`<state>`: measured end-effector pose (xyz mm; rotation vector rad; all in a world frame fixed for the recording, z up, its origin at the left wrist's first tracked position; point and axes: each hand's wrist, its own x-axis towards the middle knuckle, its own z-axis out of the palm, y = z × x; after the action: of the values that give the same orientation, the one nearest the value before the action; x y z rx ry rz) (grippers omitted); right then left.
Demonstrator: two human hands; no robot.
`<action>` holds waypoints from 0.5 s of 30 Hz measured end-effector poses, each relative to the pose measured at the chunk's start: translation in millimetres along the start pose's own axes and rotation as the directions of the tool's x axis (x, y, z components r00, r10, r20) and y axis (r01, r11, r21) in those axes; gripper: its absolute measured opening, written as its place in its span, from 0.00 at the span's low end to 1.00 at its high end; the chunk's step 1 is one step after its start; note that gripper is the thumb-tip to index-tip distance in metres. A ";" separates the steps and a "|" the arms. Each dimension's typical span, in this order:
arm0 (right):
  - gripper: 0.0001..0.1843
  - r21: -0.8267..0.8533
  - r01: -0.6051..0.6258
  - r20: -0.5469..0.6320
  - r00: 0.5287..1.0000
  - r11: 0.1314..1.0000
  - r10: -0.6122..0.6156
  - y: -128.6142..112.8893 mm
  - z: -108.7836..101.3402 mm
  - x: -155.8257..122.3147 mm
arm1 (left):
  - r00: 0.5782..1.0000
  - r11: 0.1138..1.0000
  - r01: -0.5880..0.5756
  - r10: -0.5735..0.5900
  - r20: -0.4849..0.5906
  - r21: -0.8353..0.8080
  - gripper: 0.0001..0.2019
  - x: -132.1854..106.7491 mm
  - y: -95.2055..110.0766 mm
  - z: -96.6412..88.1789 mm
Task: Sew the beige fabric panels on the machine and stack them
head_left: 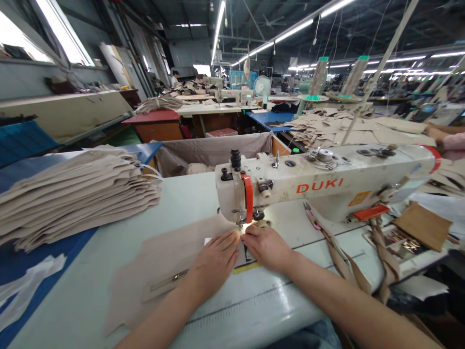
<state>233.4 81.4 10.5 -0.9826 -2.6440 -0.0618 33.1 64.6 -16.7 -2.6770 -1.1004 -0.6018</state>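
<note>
My left hand (pixel 214 261) lies flat with fingers stretched out on a beige fabric piece (pixel 160 271), fingertips just left of the needle. My right hand (pixel 267 247) presses flat on the same fabric, just right of the presser foot (pixel 241 224). A zipper or metal strip (pixel 169 281) runs along the fabric under my left wrist. The white sewing machine (pixel 327 186), marked DUKI in red, stands over the fabric, its lamp lighting the spot between my fingertips. Both hands rest on the cloth without gripping it.
A tall stack of beige cut pieces (pixel 72 194) sits at the left on a blue surface. Beige strips (pixel 341 252) hang off the machine's right side, with scraps and a brown card (pixel 423 225) beyond. A cloth bin (pixel 210 152) stands behind the table. Another person's arm (pixel 448 138) shows far right.
</note>
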 end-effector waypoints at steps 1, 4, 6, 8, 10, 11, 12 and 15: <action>0.12 -0.003 -0.005 -0.002 1.000 1.000 0.005 0.0 -0.2 -0.2 | 1.000 1.000 -0.004 0.004 -0.003 0.001 0.19 0.2 -0.3 0.8; 0.12 -0.009 -0.016 -0.008 1.000 1.000 0.016 0.0 -0.8 -0.7 | 1.000 1.000 -0.007 0.007 -0.019 0.013 0.19 1.3 -1.6 2.4; 0.12 -0.014 -0.025 -0.011 1.000 1.000 0.025 0.1 -0.9 -0.7 | 0.999 0.999 -0.020 0.020 -0.036 0.026 0.18 3.0 -2.3 2.4; 0.12 -0.022 -0.039 -0.015 0.999 0.999 0.039 0.4 -0.6 -0.5 | 0.997 0.998 -0.042 0.044 -0.060 0.036 0.18 5.5 -2.8 1.8; 0.13 -0.030 -0.053 -0.017 0.998 0.998 0.052 0.6 -0.1 -0.1 | 0.995 0.998 -0.055 0.058 -0.077 0.041 0.18 7.8 -3.3 1.1; 0.13 -0.033 -0.058 -0.017 0.998 0.998 0.057 0.8 0.1 0.2 | 0.995 0.997 -0.060 0.063 -0.082 0.040 0.18 8.7 -3.7 0.9; 0.13 -0.035 -0.060 -0.017 0.998 0.998 0.060 1.0 0.2 0.6 | 0.994 0.997 -0.063 0.066 -0.082 0.037 0.18 9.4 -4.2 0.8; 0.12 -0.041 -0.062 -0.017 0.998 0.997 0.062 1.8 0.9 1.9 | 0.994 0.997 -0.071 0.071 -0.077 0.011 0.18 9.8 -6.0 1.0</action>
<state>232.9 84.1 10.1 -1.0725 -2.6060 -0.1105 35.5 75.3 -13.2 -2.6495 -0.9809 -0.6803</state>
